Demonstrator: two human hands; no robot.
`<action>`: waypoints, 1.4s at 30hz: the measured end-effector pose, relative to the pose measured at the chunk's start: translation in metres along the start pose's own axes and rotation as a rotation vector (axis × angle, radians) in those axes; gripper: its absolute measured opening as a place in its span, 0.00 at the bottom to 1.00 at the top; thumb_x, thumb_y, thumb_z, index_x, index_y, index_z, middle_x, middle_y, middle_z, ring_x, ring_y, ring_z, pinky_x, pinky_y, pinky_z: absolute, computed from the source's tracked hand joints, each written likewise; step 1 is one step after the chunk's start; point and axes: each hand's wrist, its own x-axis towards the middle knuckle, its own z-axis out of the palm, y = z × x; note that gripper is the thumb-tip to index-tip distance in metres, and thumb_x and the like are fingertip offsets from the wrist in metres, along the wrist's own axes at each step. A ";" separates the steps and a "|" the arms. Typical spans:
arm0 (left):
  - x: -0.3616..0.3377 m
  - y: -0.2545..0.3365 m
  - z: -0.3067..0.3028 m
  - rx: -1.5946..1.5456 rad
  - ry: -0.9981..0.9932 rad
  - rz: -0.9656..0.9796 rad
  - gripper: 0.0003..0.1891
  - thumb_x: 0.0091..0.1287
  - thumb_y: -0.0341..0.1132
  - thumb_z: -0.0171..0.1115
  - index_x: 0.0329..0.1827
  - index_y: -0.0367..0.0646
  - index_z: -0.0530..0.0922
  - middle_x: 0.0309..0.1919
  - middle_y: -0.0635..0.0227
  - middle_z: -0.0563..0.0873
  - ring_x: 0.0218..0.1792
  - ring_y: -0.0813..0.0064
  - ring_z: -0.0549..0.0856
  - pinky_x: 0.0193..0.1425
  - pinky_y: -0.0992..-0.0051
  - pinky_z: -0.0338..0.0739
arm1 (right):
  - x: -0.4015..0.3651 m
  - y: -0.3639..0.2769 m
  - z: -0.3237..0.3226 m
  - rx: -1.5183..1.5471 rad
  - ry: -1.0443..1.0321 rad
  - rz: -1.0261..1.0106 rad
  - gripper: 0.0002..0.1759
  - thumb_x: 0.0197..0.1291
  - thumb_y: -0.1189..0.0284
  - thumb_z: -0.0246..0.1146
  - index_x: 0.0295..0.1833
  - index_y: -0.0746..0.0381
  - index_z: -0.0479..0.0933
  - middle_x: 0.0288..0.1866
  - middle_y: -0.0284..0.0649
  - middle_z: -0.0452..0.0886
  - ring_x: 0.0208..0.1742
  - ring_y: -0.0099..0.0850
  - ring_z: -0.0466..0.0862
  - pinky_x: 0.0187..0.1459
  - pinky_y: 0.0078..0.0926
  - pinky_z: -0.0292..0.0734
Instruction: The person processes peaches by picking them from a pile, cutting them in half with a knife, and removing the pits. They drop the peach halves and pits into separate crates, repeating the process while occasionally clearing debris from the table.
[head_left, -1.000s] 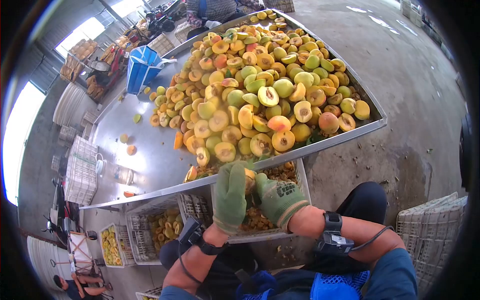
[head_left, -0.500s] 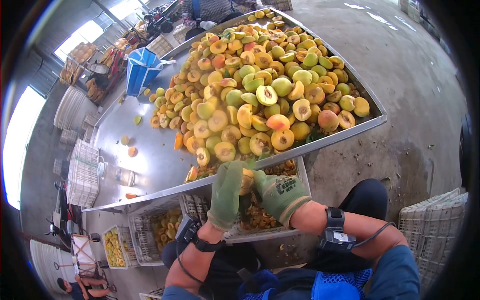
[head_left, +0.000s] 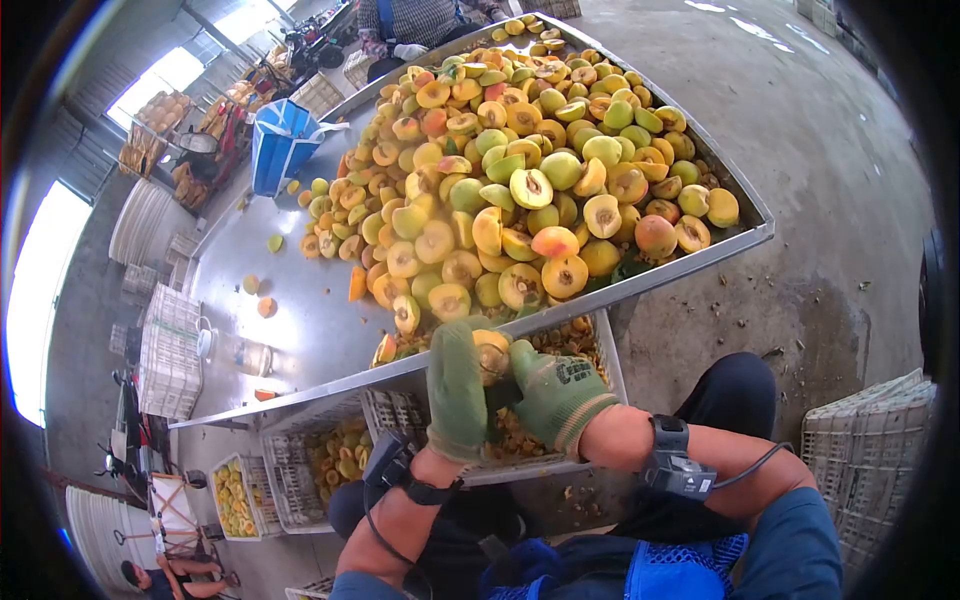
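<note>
My left hand [head_left: 459, 392], in a green glove, is closed around a halved peach [head_left: 491, 356] whose brown pit area faces up. Close beside it on the right, my right hand [head_left: 556, 394], also gloved in green, has its fingers bent toward the same fruit; whether it grips anything is hidden. Both hands are at the near edge of a metal table [head_left: 330, 345], above a crate [head_left: 610, 357] of pits and scraps. A large heap of halved peaches [head_left: 535, 190], yellow, green and reddish, lies on the table beyond them.
A blue bag [head_left: 283, 145] stands at the table's left, with a clear container [head_left: 254, 357] nearer. Crates of fruit [head_left: 236, 500] sit below left, and stacked crates [head_left: 865, 450] at the right. One person [head_left: 405, 25] sits behind the table, another [head_left: 170, 580] at lower left.
My hands have parted slightly, and the right one has shifted a little down. More of the halved peach in my left hand now shows.
</note>
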 end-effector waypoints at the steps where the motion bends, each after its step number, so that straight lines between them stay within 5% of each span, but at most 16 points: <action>1: 0.001 0.001 -0.001 -0.021 -0.016 0.014 0.19 0.86 0.46 0.45 0.57 0.39 0.77 0.46 0.66 0.83 0.46 0.75 0.81 0.53 0.71 0.80 | 0.001 0.001 0.000 -0.024 0.008 -0.004 0.14 0.69 0.70 0.57 0.55 0.67 0.73 0.43 0.59 0.87 0.46 0.55 0.89 0.45 0.50 0.83; 13: 0.004 -0.001 0.004 -0.314 0.033 -0.319 0.18 0.85 0.46 0.48 0.59 0.41 0.75 0.47 0.68 0.83 0.46 0.79 0.80 0.53 0.75 0.79 | 0.001 -0.002 0.003 0.021 0.004 0.071 0.14 0.70 0.70 0.57 0.54 0.67 0.74 0.44 0.60 0.87 0.47 0.54 0.89 0.46 0.50 0.84; 25: -0.001 0.007 0.014 0.018 0.118 -0.076 0.17 0.85 0.45 0.46 0.58 0.39 0.74 0.47 0.67 0.80 0.45 0.79 0.76 0.54 0.75 0.75 | 0.002 -0.007 0.005 0.113 -0.052 0.114 0.15 0.68 0.68 0.59 0.54 0.67 0.73 0.42 0.60 0.86 0.47 0.57 0.88 0.46 0.52 0.82; 28: 0.003 0.007 0.009 -0.093 0.065 -0.139 0.17 0.85 0.41 0.47 0.60 0.37 0.76 0.50 0.63 0.82 0.49 0.72 0.81 0.58 0.70 0.77 | 0.002 0.000 0.004 0.107 0.001 0.080 0.18 0.66 0.65 0.64 0.54 0.64 0.71 0.40 0.58 0.86 0.45 0.58 0.86 0.43 0.53 0.80; 31: 0.019 -0.007 -0.018 0.343 -0.192 0.397 0.16 0.84 0.35 0.47 0.62 0.32 0.75 0.53 0.55 0.83 0.50 0.63 0.84 0.58 0.66 0.79 | 0.005 0.009 0.000 0.038 0.021 0.038 0.16 0.67 0.67 0.61 0.55 0.65 0.72 0.41 0.58 0.86 0.46 0.57 0.87 0.45 0.52 0.81; 33: 0.015 0.002 -0.017 -0.068 -0.218 -0.001 0.16 0.83 0.33 0.48 0.63 0.30 0.75 0.52 0.52 0.84 0.50 0.58 0.86 0.58 0.65 0.81 | 0.006 0.007 -0.003 0.002 0.003 0.027 0.14 0.70 0.70 0.56 0.55 0.67 0.74 0.44 0.59 0.87 0.49 0.56 0.88 0.48 0.51 0.82; 38: 0.013 0.011 0.001 -0.198 -0.074 -0.164 0.18 0.85 0.43 0.46 0.62 0.38 0.75 0.50 0.63 0.85 0.49 0.75 0.84 0.58 0.71 0.80 | 0.002 -0.006 -0.006 0.125 -0.012 0.110 0.16 0.70 0.66 0.58 0.55 0.66 0.74 0.44 0.59 0.87 0.49 0.57 0.87 0.49 0.51 0.82; 42: 0.004 0.005 0.006 -0.117 -0.013 -0.133 0.19 0.85 0.44 0.45 0.63 0.37 0.75 0.52 0.62 0.84 0.51 0.74 0.82 0.60 0.70 0.78 | -0.002 -0.007 0.000 0.220 -0.032 0.133 0.18 0.69 0.63 0.61 0.55 0.66 0.75 0.44 0.61 0.86 0.50 0.58 0.87 0.50 0.53 0.81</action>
